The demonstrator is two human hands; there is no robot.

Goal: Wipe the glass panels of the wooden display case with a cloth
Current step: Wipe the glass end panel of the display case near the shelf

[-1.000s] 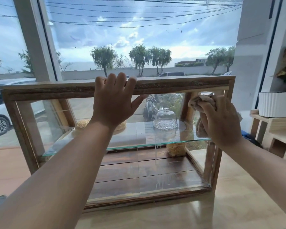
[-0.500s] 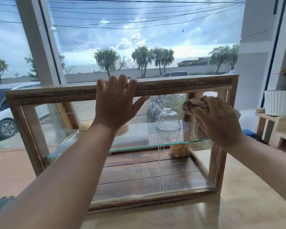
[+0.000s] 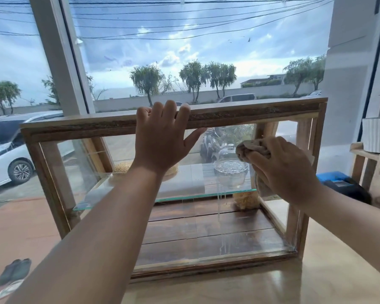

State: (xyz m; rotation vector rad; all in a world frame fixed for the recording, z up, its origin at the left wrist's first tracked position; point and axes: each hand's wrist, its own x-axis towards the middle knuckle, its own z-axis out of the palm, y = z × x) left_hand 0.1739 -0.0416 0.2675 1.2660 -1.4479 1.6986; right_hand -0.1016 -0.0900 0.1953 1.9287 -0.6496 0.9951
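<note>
A: Where is the cloth?
B: The right hand grips it, bunched, against the front glass panel, at the upper right of the wooden display case on the pale surface.
A: The left hand?
B: Its grip is released; flat fingers press the top rail.
A: Inside the case?
B: A glass dome stands on the glass shelf; beneath lies something yellowish, unclear.

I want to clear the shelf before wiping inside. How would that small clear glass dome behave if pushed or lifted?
The small clear glass dome is probably rigid, fragile and heavyish for its size, being glass. Squat and wide, standing on the smooth glass shelf, it would likely slide rather than tip. Its top knob probably gives the surest grip.
</note>
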